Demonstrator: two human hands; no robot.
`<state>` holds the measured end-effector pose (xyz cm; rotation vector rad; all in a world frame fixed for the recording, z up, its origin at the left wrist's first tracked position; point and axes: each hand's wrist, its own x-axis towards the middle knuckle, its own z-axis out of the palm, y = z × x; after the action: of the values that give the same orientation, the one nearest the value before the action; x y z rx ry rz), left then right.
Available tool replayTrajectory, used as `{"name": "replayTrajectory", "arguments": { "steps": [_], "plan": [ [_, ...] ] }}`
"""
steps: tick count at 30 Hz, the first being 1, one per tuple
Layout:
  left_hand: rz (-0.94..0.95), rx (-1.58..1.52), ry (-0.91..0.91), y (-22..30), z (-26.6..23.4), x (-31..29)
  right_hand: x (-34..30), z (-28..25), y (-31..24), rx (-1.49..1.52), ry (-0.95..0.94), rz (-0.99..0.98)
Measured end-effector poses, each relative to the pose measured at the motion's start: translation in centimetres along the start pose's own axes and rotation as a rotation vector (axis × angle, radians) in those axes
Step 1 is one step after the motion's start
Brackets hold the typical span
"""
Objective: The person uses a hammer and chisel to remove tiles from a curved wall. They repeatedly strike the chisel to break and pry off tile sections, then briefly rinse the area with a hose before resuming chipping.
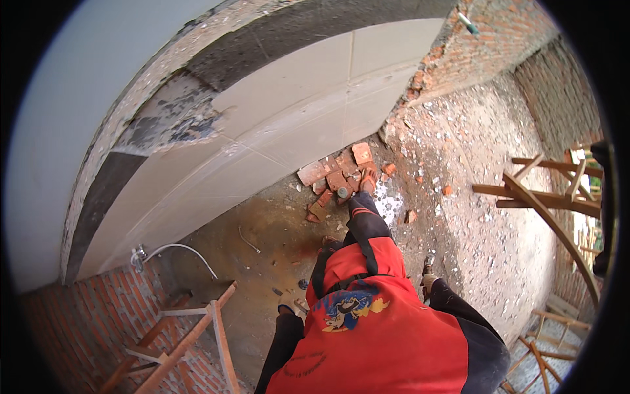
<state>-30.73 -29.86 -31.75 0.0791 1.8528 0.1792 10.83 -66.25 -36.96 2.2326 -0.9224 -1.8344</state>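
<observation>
I look down over my red jacket with black sleeves. My left hand, in a light glove, hangs by my left side above the wet brown floor; something small shows by its fingers, too small to make out. My right hand, also gloved, sits by my right side with a short dark piece sticking up from it. A black limb with a red stripe reaches forward to a pile of broken red bricks. Its orange tip rests among them, beside a small grey cylinder.
A pale panelled wall with bare patches curves across the left and top. A bent metal hose hangs from a red brick wall. Wooden frames stand at lower left and right. Rubble covers the ground at right.
</observation>
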Motion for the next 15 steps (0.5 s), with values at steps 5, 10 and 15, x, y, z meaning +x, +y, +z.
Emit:
{"name": "replayTrajectory", "arguments": {
  "steps": [5,10,15],
  "plan": [
    [0.165,0.319,0.017,1.0,3.6,-4.8,-4.5,1.8,2.1,-0.048,-0.013,-0.265],
    [0.247,0.304,-0.192,3.6,7.7,-5.7,-8.2,3.9,-2.9,-0.032,0.0,-0.406],
    [0.407,0.398,-0.228,5.9,10.4,-6.1,-5.5,5.5,-8.9,-0.733,0.226,-1.051]
  ]
}}
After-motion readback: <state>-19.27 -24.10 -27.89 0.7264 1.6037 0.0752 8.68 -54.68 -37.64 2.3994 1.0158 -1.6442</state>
